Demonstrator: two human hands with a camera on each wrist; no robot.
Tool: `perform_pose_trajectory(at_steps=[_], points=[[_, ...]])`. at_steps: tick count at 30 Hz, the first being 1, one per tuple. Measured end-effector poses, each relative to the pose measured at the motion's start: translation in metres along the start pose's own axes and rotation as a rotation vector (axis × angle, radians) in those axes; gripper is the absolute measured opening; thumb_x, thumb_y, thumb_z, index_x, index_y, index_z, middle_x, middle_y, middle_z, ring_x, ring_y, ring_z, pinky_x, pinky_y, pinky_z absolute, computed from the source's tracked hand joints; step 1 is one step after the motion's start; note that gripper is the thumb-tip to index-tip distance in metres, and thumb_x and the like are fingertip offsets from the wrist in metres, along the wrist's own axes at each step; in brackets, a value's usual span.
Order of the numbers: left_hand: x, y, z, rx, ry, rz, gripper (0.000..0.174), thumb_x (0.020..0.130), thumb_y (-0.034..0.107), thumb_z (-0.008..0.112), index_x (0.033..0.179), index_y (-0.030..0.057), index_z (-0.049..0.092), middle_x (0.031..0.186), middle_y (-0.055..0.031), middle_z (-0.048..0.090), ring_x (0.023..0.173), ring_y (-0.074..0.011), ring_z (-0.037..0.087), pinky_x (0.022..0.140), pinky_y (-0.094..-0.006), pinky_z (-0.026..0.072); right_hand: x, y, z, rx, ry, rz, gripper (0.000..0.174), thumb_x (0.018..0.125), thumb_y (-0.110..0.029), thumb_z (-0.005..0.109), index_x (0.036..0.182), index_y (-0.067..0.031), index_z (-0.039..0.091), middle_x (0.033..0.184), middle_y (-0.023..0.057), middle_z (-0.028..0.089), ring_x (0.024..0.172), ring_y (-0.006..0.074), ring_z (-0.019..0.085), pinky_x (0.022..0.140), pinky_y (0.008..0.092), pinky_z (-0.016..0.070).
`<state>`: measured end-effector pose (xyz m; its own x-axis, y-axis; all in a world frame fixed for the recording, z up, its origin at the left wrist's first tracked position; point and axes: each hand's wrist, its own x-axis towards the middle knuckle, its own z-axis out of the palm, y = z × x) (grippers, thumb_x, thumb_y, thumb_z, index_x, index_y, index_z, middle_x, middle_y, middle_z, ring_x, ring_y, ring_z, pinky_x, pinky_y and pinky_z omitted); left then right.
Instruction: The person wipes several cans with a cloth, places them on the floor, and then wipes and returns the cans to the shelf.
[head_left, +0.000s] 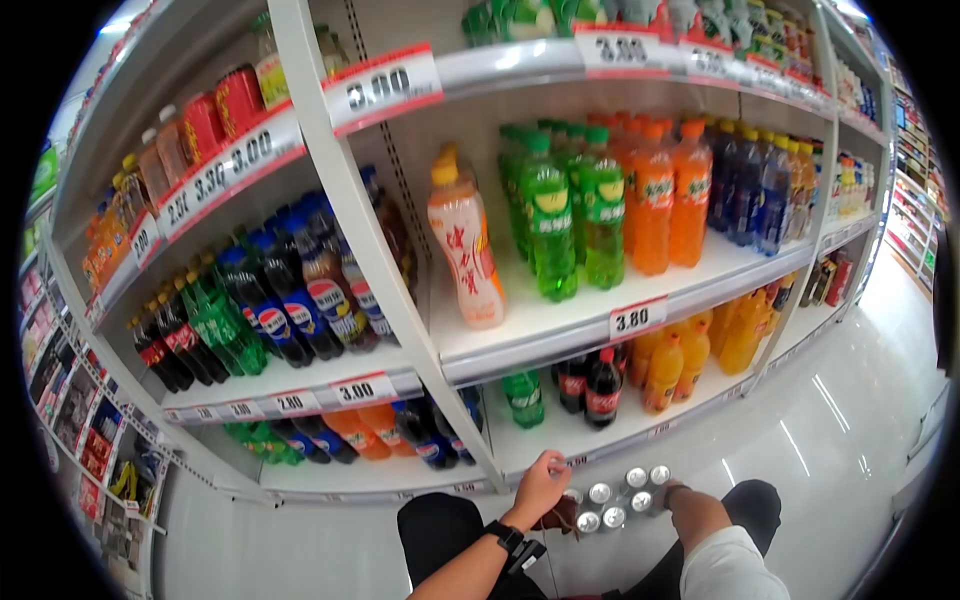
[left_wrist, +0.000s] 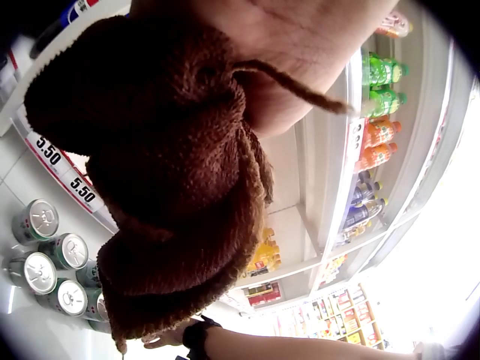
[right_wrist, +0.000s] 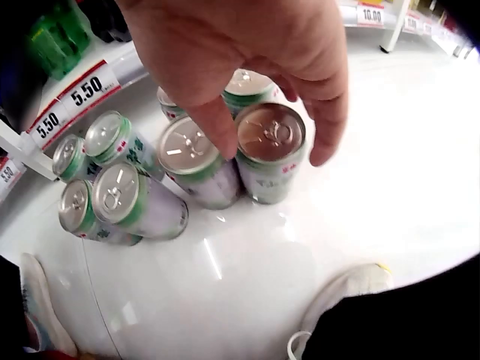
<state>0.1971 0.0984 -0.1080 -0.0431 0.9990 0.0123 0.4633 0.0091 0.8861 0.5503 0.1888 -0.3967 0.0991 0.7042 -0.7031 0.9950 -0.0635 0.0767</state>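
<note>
My left hand [head_left: 541,490] grips a dark brown cloth [left_wrist: 176,172], plush with stitched edges, which hangs from it beside the cans and fills much of the left wrist view. In the right wrist view, my right hand [right_wrist: 259,45] reaches down over a drink can [right_wrist: 270,139] with a green rim, thumb on one side of its top and fingers on the other. Another upright can [right_wrist: 199,161] stands against the thumb side. A cluster of similar cans [right_wrist: 124,199] stands on the floor to the left, tops facing up.
In front rises a store shelf [head_left: 560,330] with bottled drinks and price tags. A cola bottle [head_left: 603,388] and a green bottle [head_left: 522,398] stand on the bottom level. Glossy white floor [head_left: 800,420] extends right. My shoe [right_wrist: 349,289] is near the cans.
</note>
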Motion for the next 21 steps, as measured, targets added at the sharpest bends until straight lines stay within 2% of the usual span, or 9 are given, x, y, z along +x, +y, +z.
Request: perform_pose_trajectory(at_steps=[1,5,7,11,13,15,17,19,21], points=[[0.000,0.003,-0.001,0.000,-0.012,-0.027,0.031,0.086,0.024,0.066,0.112,0.0088,0.057,0.093,-0.0089,0.071,0.087,-0.0280,0.067,0.075,-0.0372,0.0505,-0.085,-0.017,-0.055,-0.041,-0.025,-0.005,0.060,0.075,-0.044,0.072,0.123,-0.0091,0.066,0.124,0.0160,0.065,0.115,0.0229,0.063,0.100,0.0369,0.0491],[0.003,-0.001,0.004,-0.034,0.026,0.016,0.031,0.085,0.022,0.067,0.113,0.0083,0.059,0.092,-0.0093,0.072,0.083,-0.0268,0.068,0.074,-0.0367,0.0510,-0.099,-0.013,-0.083,0.313,-0.089,-0.128,0.052,0.073,-0.036,0.071,0.111,-0.0015,0.070,0.111,0.0207,0.069,0.097,0.0300,0.070,0.085,0.0411,0.0537],[0.006,-0.004,0.008,-0.032,0.059,0.074,0.029,0.085,0.020,0.067,0.111,0.0074,0.061,0.091,-0.0098,0.072,0.082,-0.0263,0.068,0.074,-0.0352,0.0513,-0.104,-0.038,-0.107,0.122,0.143,-0.373,0.049,0.076,-0.036,0.072,0.108,0.0009,0.069,0.107,0.0231,0.069,0.097,0.0344,0.069,0.084,0.0411,0.0535],[0.007,0.009,0.001,-0.206,0.125,0.117,0.024,0.086,0.015,0.067,0.106,0.0031,0.062,0.092,-0.0110,0.071,0.085,-0.0227,0.068,0.077,-0.0348,0.0513,-0.202,-0.104,-0.163,0.463,0.490,-0.866,0.048,0.092,-0.040,0.060,0.119,0.0002,0.062,0.102,0.0237,0.069,0.099,0.0350,0.067,0.086,0.0402,0.0523],[0.000,0.037,-0.009,-0.305,0.272,0.287,0.023,0.089,0.016,0.067,0.106,0.0007,0.061,0.094,-0.0099,0.069,0.079,-0.0168,0.067,0.068,-0.0303,0.0518,-0.284,-0.127,-0.188,0.798,0.306,-0.881,0.045,0.098,-0.035,0.056,0.129,-0.0023,0.053,0.114,0.0134,0.067,0.105,0.0269,0.065,0.091,0.0367,0.0511],[-0.033,0.112,-0.033,-0.469,0.194,0.205,0.021,0.091,0.014,0.066,0.105,-0.0007,0.061,0.094,-0.0081,0.067,0.070,-0.0098,0.064,0.057,-0.0236,0.0485,-0.311,-0.135,-0.191,1.008,0.202,-1.029,0.048,0.100,-0.040,0.050,0.133,-0.0043,0.051,0.121,0.0130,0.064,0.109,0.0257,0.063,0.093,0.0381,0.0502],[-0.048,0.152,-0.043,-0.450,0.124,0.403,0.019,0.092,0.008,0.065,0.106,-0.0021,0.058,0.095,-0.0074,0.064,0.065,-0.0077,0.063,0.052,-0.0204,0.0487,-0.348,-0.133,-0.193,1.207,0.079,-1.169,0.052,0.102,-0.046,0.044,0.136,-0.0063,0.049,0.128,0.0125,0.060,0.114,0.0246,0.061,0.095,0.0395,0.0492],[-0.061,0.190,-0.058,-0.397,0.089,0.600,0.017,0.092,0.005,0.065,0.106,-0.0022,0.058,0.094,-0.0060,0.064,0.064,-0.0066,0.063,0.052,-0.0205,0.0484,-0.411,-0.121,-0.204,1.564,-0.626,-1.233,0.056,0.103,-0.050,0.037,0.143,-0.0103,0.040,0.136,0.0103,0.053,0.122,0.0268,0.055,0.100,0.0452,0.0464],[-0.074,0.226,-0.076,-0.263,0.180,0.878,0.015,0.085,0.002,0.068,0.099,0.0006,0.062,0.089,-0.0085,0.064,0.060,-0.0101,0.063,0.051,-0.0237,0.0462,-0.455,-0.116,-0.210,1.712,-0.625,-1.263,0.061,0.103,-0.054,0.030,0.150,-0.0149,0.030,0.143,0.0100,0.046,0.131,0.0339,0.048,0.103,0.0569,0.0416]])
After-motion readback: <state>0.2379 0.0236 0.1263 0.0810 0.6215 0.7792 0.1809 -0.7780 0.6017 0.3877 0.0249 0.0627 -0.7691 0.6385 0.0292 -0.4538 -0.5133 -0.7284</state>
